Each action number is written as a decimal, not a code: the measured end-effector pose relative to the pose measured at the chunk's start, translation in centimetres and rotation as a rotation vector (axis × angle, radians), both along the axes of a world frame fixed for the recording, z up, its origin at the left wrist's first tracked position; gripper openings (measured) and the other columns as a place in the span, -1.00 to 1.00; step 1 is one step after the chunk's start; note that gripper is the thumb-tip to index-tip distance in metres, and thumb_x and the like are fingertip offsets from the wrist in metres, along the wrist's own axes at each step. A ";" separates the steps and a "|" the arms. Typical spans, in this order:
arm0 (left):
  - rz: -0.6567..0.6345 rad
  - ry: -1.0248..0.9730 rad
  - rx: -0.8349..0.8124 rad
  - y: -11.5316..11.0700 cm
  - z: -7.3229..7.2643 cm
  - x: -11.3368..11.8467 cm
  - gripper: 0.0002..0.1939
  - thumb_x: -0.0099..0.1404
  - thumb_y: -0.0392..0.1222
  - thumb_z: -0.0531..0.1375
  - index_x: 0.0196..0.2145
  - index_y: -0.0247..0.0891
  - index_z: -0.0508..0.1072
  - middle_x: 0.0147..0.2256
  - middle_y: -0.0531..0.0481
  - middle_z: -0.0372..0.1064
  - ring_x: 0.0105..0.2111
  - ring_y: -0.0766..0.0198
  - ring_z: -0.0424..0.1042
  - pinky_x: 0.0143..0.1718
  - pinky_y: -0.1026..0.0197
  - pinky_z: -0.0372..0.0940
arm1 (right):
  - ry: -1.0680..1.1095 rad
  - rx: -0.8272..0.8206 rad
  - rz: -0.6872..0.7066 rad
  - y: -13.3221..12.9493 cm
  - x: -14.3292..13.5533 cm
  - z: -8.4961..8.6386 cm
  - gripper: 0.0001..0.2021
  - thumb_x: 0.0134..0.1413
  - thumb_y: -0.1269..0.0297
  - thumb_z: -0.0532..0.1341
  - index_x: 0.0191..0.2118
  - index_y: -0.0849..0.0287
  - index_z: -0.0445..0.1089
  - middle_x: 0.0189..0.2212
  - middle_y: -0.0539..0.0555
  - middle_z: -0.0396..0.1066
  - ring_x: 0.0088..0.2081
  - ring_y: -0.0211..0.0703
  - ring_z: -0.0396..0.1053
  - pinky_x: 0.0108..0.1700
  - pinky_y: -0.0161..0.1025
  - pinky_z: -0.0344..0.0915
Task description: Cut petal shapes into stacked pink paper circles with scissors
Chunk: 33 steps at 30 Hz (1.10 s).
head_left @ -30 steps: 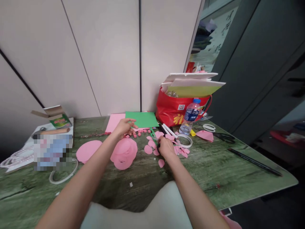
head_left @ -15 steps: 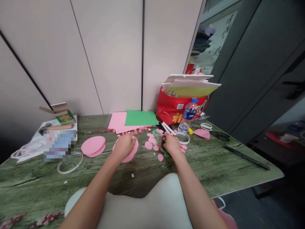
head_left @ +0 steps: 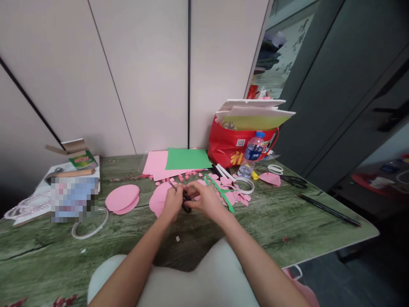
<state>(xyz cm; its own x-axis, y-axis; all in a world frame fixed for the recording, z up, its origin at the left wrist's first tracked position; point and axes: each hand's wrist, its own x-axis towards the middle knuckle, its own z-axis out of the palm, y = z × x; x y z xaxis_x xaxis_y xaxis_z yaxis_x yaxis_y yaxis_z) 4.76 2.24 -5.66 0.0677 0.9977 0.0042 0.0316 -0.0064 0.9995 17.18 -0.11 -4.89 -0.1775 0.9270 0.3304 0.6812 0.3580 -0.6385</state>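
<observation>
The left hand (head_left: 174, 201) and right hand (head_left: 206, 200) meet at the centre of the frame, above the green wood-grain table (head_left: 255, 234). Between them are the black-handled metal scissors (head_left: 186, 204), blade end directed toward the upper left. Left hand: grip narrow, closed on the scissors near the blades. Right hand: fingers curved, thumb and fingertips at the black handles; the exact contact is partly hidden.

The stacked pink paper pieces (head_left: 156, 199) lie partly behind the left hand. The pink paper ovals (head_left: 122, 198) lie left of centre. Right of centre, the cut green paper strip (head_left: 228, 201) lies among the scattered small pink paper petals (head_left: 244, 198). The white tape roll (head_left: 252, 186) is just beside the petals. The flat green paper sheet (head_left: 188, 159) overlaps the pink paper sheets (head_left: 156, 163) behind the hands.
</observation>
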 end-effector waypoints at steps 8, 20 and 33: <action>-0.095 -0.062 -0.197 0.2 0.8 -1.2 -0.73 0.24 -0.09 -0.05 -0.19 -0.30 0.24 -0.50 -0.10 0.47 -0.60 0.21 0.44 -0.63 0.20 0.32 | -0.238 0.130 0.051 3.7 6.8 -3.6 -0.23 -0.33 -0.03 0.31 0.09 0.10 0.18 0.18 0.21 0.02 0.21 0.15 -0.13 0.13 0.05 -0.08; -0.126 0.025 -0.185 0.3 0.6 -1.1 -0.74 0.29 -0.09 -0.10 -0.17 -0.28 0.21 -0.52 -0.04 0.44 -0.69 0.29 0.37 -0.70 0.27 0.27 | -0.429 0.111 -0.045 2.7 5.7 -7.0 -0.61 0.08 0.04 0.04 -0.05 0.15 0.27 -0.03 0.18 0.23 0.05 0.00 0.09 0.06 -0.03 0.01; -0.176 0.069 -0.171 0.3 0.0 -0.9 -0.79 0.27 -0.11 -0.06 -0.19 -0.25 0.20 -0.55 0.02 0.41 -0.61 0.26 0.41 -0.68 0.28 0.28 | -0.361 0.201 -0.081 -2.1 8.2 -5.1 -0.55 -0.11 0.02 0.22 -0.07 0.07 0.31 -0.07 0.13 0.27 -0.01 0.03 0.14 0.01 -0.03 0.07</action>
